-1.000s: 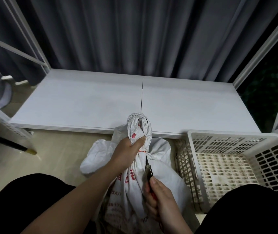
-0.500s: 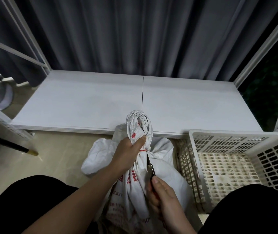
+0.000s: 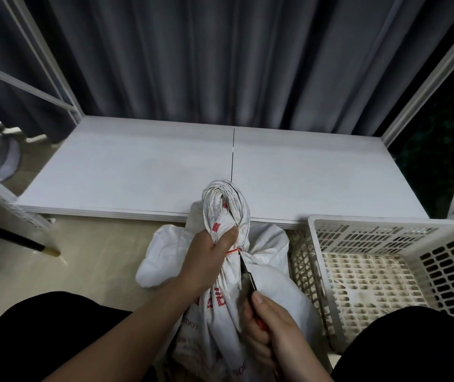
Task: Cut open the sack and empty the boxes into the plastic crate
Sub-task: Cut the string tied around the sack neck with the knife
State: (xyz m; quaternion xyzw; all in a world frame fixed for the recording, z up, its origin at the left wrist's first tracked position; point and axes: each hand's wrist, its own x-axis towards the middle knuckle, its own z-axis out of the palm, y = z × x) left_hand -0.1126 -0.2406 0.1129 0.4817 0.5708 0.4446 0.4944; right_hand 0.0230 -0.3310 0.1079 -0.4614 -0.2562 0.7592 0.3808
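1. Leaning in from far left, a dark stick (image 3: 8,235) w/ a pale tip hangs over the beige floor (image 3: 90,260).
2. White shelf board (image 3: 143,172) spans the back, grey curtain (image 3: 220,56) behind it.
3. Left hand (image 3: 209,260) grips the bunched neck of the white sack (image 3: 270,288), fingers curled round it just above the red tie (image 3: 234,251); twisted top of the sack sticks up past the fist.
4. Sack sits on the floor btwn the person's knees, red print on its front, touching the crate's left wall.
5. Right hand (image 3: 272,326) holds scissors (image 3: 247,277), fingers curled on the handle, thumb on top; blade tip points up at the red tie, right at the neck.
6. Plastic crate (image 3: 380,230), cream, perforated, stands on the right just beside the sack; no boxes visible inside.
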